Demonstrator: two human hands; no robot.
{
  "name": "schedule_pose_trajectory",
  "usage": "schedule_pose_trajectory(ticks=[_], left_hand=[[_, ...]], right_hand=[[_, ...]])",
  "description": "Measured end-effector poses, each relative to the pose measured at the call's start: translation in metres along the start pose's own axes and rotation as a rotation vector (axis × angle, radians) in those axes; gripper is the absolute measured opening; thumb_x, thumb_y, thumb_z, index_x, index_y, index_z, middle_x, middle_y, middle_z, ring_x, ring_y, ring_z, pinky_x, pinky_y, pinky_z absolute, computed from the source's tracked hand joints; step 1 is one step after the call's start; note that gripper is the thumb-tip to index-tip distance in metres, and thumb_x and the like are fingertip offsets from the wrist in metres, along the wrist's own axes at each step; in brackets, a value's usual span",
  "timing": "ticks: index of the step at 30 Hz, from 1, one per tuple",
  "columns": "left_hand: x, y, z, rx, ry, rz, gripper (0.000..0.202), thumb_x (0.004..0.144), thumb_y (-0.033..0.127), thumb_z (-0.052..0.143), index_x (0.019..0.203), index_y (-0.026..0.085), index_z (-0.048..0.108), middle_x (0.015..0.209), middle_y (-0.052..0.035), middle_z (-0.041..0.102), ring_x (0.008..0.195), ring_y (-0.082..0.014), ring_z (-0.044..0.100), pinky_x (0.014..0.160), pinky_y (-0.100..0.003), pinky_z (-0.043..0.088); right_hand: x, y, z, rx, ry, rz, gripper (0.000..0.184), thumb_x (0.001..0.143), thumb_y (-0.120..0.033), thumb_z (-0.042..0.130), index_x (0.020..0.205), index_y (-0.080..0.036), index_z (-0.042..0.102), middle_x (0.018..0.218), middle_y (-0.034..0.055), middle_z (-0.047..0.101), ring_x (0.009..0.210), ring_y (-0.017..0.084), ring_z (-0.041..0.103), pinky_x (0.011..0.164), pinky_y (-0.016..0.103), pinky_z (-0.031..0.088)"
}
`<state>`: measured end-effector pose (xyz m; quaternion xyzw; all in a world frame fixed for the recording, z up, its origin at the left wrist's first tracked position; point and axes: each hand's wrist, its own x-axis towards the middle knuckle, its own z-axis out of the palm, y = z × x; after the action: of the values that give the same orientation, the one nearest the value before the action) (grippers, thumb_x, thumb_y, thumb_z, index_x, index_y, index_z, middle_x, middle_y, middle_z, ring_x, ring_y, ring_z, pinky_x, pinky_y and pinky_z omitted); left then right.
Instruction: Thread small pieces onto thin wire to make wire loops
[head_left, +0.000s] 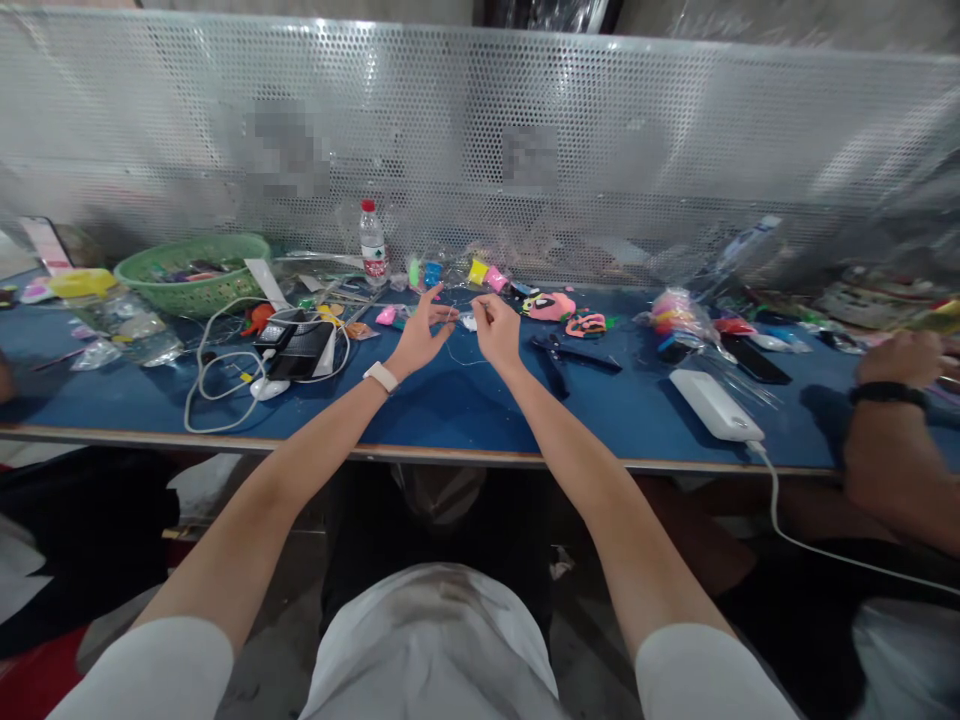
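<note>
Over the middle of the blue table, my left hand has its thumb and a finger close together at a thin white thread, while another finger points away. My right hand is closed in a pinch, just to the right, at the same thread. A slack loop of it hangs beneath my hands. What lies between the right fingertips is too small to see clearly. A small white piece shows between the hands. Beside my right hand lie dark-handled pliers and pink modelled clay shapes.
A water bottle and yellow and pink clay packets stand behind. Left are a green basket, a yellow-lidded jar and a coiled white cable. A white power bank and a co-worker's hand are right.
</note>
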<state>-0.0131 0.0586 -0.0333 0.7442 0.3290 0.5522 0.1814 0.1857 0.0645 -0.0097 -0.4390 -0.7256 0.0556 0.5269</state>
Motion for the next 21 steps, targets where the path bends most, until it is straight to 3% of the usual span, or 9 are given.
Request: schedule_pose_trajectory(ticks=[4, 10, 18, 21], left_hand=[[0.0, -0.01, 0.007, -0.199, -0.13, -0.047, 0.078, 0.104, 0.038, 0.071, 0.171, 0.026, 0.033, 0.13, -0.0168, 0.08, 0.124, -0.0279, 0.081, 0.114, -0.055, 0.062], [-0.002, -0.012, 0.007, -0.383, -0.19, -0.131, 0.08, 0.101, 0.05, 0.079, 0.165, 0.025, 0.037, 0.13, -0.0172, 0.081, 0.121, -0.0317, 0.083, 0.113, -0.056, 0.063], [-0.002, -0.009, 0.009, -0.325, -0.116, -0.159, 0.072, 0.093, 0.031, 0.084, 0.155, 0.022, 0.05, 0.104, -0.0095, 0.083, 0.1, -0.027, 0.085, 0.099, -0.048, 0.069], [-0.002, 0.0, 0.004, -0.136, -0.04, -0.091, 0.077, 0.089, 0.027, 0.088, 0.156, 0.024, 0.05, 0.114, -0.0087, 0.079, 0.095, -0.0211, 0.081, 0.094, -0.042, 0.068]], right_hand=[[-0.001, -0.001, 0.0, -0.01, 0.009, -0.003, 0.062, 0.117, -0.066, 0.032, 0.104, -0.022, 0.073, 0.073, 0.0043, 0.068, 0.064, 0.021, 0.059, 0.069, 0.035, 0.047], [-0.002, -0.003, -0.003, -0.067, -0.013, -0.029, 0.055, 0.119, -0.058, 0.034, 0.107, -0.021, 0.073, 0.076, 0.0041, 0.07, 0.066, 0.021, 0.063, 0.072, 0.034, 0.046], [-0.008, -0.015, 0.001, -0.135, -0.104, -0.081, 0.039, 0.119, -0.042, 0.043, 0.118, -0.021, 0.076, 0.076, 0.0027, 0.071, 0.066, 0.021, 0.066, 0.072, 0.032, 0.043], [-0.01, -0.016, 0.004, -0.163, -0.134, -0.106, 0.039, 0.119, -0.042, 0.041, 0.117, -0.022, 0.075, 0.079, 0.0039, 0.074, 0.07, 0.023, 0.069, 0.073, 0.032, 0.043]])
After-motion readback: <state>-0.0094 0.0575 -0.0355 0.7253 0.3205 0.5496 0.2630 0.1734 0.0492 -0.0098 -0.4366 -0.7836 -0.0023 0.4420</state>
